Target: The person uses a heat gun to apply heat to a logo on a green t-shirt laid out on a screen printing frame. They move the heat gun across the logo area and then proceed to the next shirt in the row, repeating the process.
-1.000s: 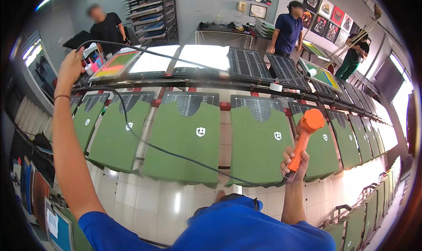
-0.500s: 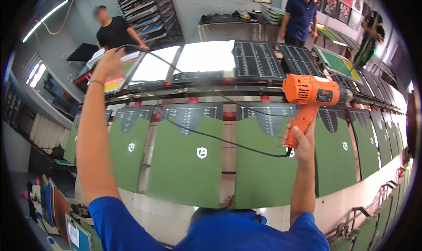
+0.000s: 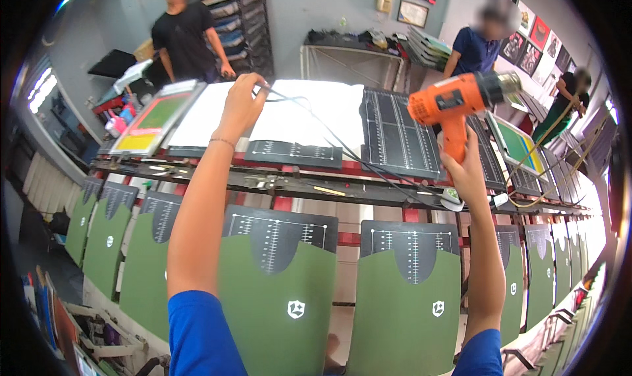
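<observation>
My right hand is wrapped round the grip of an orange heat gun, raised over the far row of boards. Its metal nozzle points to the right. With fingers pinched, my left hand holds the heat gun's black cord above the white pieces of fabric. The cord droops from there toward the right. Below my arms, green pieces of fabric with small white shield prints lie on black ruled boards.
A dark rail runs between the two rows of boards. White fabric covers some far boards. Framed screens stand at the far left and right. A person in black and another in navy stand beyond; a third is far right.
My left hand has moved right and slightly down with the cord. The heat gun has risen, with its nozzle tilted upward. My view has shifted, and the person in navy now bends forward.
</observation>
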`<state>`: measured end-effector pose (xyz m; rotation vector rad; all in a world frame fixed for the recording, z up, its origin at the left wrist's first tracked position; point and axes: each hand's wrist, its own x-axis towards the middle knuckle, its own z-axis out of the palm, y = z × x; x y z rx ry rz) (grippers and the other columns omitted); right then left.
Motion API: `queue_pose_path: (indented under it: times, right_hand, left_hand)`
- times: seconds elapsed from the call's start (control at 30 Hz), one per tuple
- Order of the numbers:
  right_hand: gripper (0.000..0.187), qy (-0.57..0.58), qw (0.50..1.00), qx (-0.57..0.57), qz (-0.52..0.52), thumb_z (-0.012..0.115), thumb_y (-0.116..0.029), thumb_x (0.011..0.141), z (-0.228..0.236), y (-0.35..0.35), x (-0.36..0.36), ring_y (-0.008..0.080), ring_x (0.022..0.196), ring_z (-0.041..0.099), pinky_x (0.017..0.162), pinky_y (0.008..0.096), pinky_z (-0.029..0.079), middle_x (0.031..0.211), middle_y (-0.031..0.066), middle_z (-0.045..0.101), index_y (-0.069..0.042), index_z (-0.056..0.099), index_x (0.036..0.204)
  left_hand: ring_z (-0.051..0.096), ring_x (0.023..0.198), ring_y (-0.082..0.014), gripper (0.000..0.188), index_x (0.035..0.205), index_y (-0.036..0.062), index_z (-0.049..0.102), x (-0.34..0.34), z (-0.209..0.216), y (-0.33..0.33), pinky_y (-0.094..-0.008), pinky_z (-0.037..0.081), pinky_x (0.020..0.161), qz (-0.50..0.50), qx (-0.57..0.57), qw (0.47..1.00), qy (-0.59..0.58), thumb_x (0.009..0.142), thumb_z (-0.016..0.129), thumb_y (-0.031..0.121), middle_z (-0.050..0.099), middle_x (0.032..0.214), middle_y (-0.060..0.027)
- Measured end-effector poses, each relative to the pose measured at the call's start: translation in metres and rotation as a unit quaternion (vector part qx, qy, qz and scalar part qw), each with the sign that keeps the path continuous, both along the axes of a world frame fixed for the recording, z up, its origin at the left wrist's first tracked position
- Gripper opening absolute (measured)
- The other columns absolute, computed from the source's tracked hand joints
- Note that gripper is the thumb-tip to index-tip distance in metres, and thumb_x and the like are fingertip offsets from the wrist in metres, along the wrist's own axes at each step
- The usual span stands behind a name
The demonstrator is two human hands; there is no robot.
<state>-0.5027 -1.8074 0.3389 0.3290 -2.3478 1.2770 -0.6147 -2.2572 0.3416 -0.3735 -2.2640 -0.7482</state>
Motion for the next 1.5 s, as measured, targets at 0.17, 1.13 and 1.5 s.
queue_pose_path:
  times: [0.17,1.13,1.5]
  right_hand:
    - [0.041,-0.137,0.98,0.119,-0.077,0.063,-0.019,0.084,-0.076,-0.014,-0.116,0.0356,0.082,0.063,0.075,0.0444,0.047,0.091,0.019,0.063,-0.002,0.047,0.117]
    - [0.068,-0.112,0.916,0.332,-0.197,0.067,-0.032,0.082,-0.25,-0.006,-0.182,0.0429,0.108,0.055,0.091,0.0493,0.046,0.116,0.0269,0.055,0.005,0.04,0.132]
    - [0.048,-0.296,0.952,-0.004,-0.074,0.063,-0.031,0.088,-0.249,0.026,0.236,0.0307,0.086,0.066,0.078,0.0398,0.051,0.097,0.0177,0.067,0.0,0.053,0.123]
  left_hand:
    - [0.057,0.102,-0.037,0.027,0.106,-0.0021,0.057,-0.058,-0.157,-0.011,-0.0416,0.046,0.088,-0.007,0.0,0.997,-0.082,0.083,0.064,0.012,0.058,0.108,-0.0202]
    - [0.055,0.113,-0.031,0.024,0.112,-0.0038,0.059,0.148,-0.262,-0.046,-0.0391,0.04,0.1,0.143,0.174,0.956,-0.188,0.091,0.053,0.005,0.06,0.119,-0.0178]
    - [0.06,0.092,-0.043,0.029,0.105,-0.0053,0.062,0.366,-0.246,0.013,-0.0456,0.047,0.081,0.113,0.077,0.936,-0.323,0.095,0.052,0.02,0.064,0.099,-0.0261]
